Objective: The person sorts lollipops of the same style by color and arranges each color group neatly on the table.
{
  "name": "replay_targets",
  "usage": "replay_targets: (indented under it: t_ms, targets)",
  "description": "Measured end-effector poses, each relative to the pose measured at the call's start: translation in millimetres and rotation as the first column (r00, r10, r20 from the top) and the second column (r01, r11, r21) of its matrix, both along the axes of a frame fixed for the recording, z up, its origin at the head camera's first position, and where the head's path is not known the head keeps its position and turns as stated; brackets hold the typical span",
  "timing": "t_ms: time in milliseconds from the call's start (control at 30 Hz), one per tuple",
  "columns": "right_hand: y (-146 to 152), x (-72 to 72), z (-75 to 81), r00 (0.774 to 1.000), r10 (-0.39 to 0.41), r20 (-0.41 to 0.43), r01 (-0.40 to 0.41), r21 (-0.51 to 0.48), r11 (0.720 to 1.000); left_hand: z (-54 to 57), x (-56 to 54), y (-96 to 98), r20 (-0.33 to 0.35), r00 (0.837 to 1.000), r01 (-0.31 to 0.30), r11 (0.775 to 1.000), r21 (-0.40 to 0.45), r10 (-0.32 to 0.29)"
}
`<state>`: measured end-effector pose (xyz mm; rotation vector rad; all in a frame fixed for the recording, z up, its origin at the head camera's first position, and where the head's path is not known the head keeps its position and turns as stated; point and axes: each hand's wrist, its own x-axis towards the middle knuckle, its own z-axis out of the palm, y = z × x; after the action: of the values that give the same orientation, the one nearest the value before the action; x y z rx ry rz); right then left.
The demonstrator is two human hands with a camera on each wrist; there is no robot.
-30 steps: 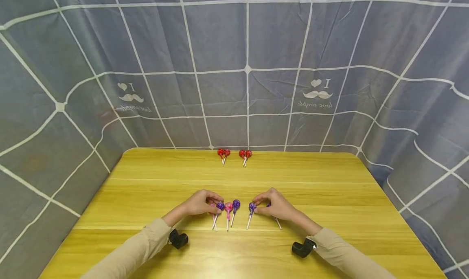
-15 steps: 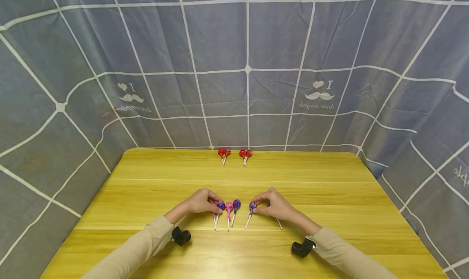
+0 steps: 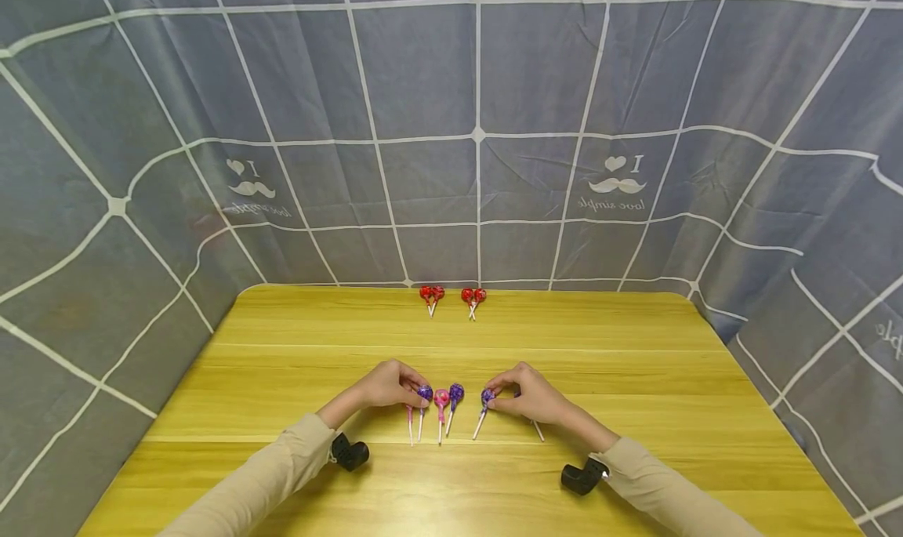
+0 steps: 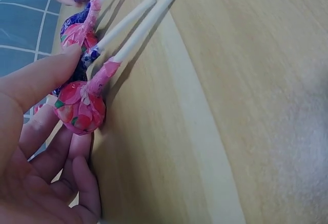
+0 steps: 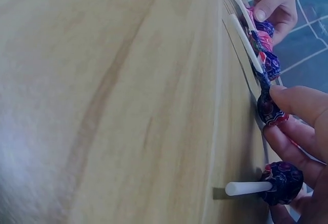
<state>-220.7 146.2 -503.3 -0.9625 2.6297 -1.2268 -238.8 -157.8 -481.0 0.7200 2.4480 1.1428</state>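
In the head view my left hand [image 3: 391, 386] pinches a purple-wrapped lollipop [image 3: 425, 393] between thumb and fingers. Beside it, a pink lollipop [image 4: 79, 108] lies partly under that hand, its wrapper plain in the left wrist view. My right hand [image 3: 531, 396] pinches another purple lollipop [image 5: 270, 108] by its head. Near that hand's lower fingers is a further purple lollipop [image 5: 282, 183], mostly covered by the hand in the head view. Between the hands lie a pink lollipop [image 3: 441, 398] and a purple one [image 3: 456, 393], side by side with sticks toward me.
Two pairs of red lollipops, a left pair [image 3: 432, 294] and a right pair [image 3: 473, 295], lie at the far edge of the wooden table [image 3: 339, 325]. A grey curtain [image 3: 423, 176] with white lines surrounds the table's back and sides.
The purple lollipop in my left hand has turned, so its stick no longer crosses the pink one's and stands to its right. The right-hand lollipop's stick has tilted slightly left.
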Motion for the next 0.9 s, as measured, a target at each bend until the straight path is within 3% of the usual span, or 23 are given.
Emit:
replay_targets:
  t_ms: [267, 500, 600, 767, 900]
  targets:
    - [1, 0.3, 5.5, 0.99, -0.091, 0.108, 0.09, 0.015, 0.996, -3.4, -2.1, -0.5, 0.023, 0.998, -0.066, 0.996, 0.062, 0.065]
    - [-1, -4.5, 13.0, 0.987, -0.108, 0.121, 0.107, 0.014, 0.994, -0.7, -0.4, 2.5, 0.056, 0.981, -0.195, 0.969, 0.152, 0.188]
    - [-3, -8.3, 15.3, 0.985, -0.121, 0.12, 0.121, 0.007, 0.993, -0.7, 0.5, 3.3, 0.073, 0.964, -0.265, 0.946, 0.188, 0.255]
    - [-4, -19.4, 17.8, 0.987, -0.135, 0.091, 0.136, -0.01, 0.991, -4.2, -4.7, 3.9, 0.115, 0.918, -0.396, 0.895, 0.204, 0.379]
    - [-5, -31.7, 19.8, 0.983, -0.158, 0.098, 0.162, -0.034, 0.986, -2.2, -10.1, 3.0, 0.147, 0.894, -0.447, 0.864, 0.231, 0.423]
